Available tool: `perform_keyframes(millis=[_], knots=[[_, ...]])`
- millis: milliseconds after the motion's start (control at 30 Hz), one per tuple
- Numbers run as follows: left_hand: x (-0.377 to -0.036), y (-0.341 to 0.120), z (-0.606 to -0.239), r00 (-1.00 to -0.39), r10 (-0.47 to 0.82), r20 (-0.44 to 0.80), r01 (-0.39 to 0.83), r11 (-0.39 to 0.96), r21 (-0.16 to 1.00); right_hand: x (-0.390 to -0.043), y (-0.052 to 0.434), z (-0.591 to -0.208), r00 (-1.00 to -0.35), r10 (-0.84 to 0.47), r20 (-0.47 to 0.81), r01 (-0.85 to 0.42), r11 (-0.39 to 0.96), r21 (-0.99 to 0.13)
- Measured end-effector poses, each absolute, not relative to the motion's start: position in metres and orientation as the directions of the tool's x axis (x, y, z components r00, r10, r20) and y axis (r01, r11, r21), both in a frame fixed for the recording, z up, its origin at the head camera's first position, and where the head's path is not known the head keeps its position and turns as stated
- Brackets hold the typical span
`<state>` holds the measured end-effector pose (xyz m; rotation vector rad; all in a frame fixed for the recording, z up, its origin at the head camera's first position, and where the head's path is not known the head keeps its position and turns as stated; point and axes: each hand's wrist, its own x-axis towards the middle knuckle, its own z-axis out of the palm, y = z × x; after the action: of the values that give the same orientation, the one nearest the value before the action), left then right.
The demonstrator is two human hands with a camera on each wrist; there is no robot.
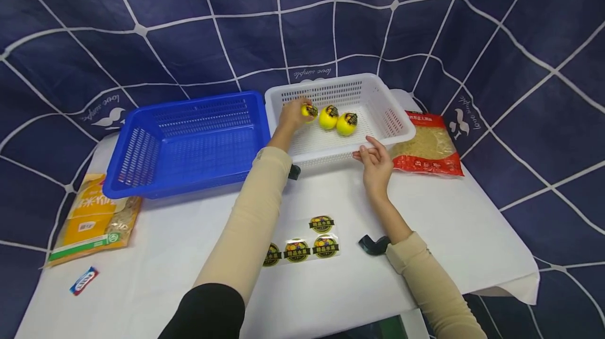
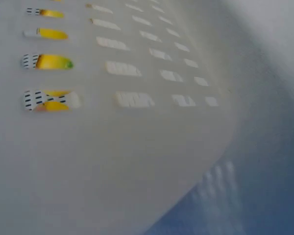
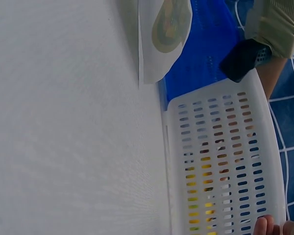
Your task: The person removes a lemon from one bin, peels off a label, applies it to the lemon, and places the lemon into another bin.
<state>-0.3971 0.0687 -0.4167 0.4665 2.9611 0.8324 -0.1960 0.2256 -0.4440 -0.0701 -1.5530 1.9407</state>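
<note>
In the head view my left hand reaches into the white basket and holds a yellow fruit bearing a dark round sticker. Beside it on the basket floor are two more yellow fruits, stickered likewise. My right hand grips the basket's near rim, toward its right corner. The left wrist view is filled by the slotted basket wall, with yellow showing through the slots. Seen from the right wrist, the fingertips are at the rim of the basket.
A blue basket adjoins the white one on the left. Clear sheet with several stickers lies in front. A yellow bag and a small packet lie at left, a red-edged bag at right. Dark cloth hangs behind.
</note>
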Motion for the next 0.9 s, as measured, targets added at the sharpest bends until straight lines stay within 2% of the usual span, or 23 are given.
perform_keyframes(millis=[333, 533, 733, 900], knots=[[-0.395, 0.07, -0.417, -0.933, 0.352, -0.079, 0.272, 0.829, 0.488, -0.197, 0.227, -0.445, -0.78, 0.509, 0.363, -0.46, -0.074, -0.885], [-0.39, 0.07, -0.419, -0.942, 0.331, -0.054, 0.261, 0.824, 0.503, -0.198, 0.228, -0.447, -0.782, 0.504, 0.366, -0.463, -0.077, -0.883], [-0.389, 0.068, -0.419, -0.954, 0.29, -0.08, 0.207, 0.826, 0.524, -0.205, 0.23, -0.457, -0.78, 0.506, 0.369, -0.47, -0.082, -0.879], [-0.39, 0.066, -0.418, -0.965, 0.251, -0.074, 0.181, 0.844, 0.506, -0.21, 0.232, -0.463, -0.775, 0.509, 0.374, -0.475, -0.077, -0.877]])
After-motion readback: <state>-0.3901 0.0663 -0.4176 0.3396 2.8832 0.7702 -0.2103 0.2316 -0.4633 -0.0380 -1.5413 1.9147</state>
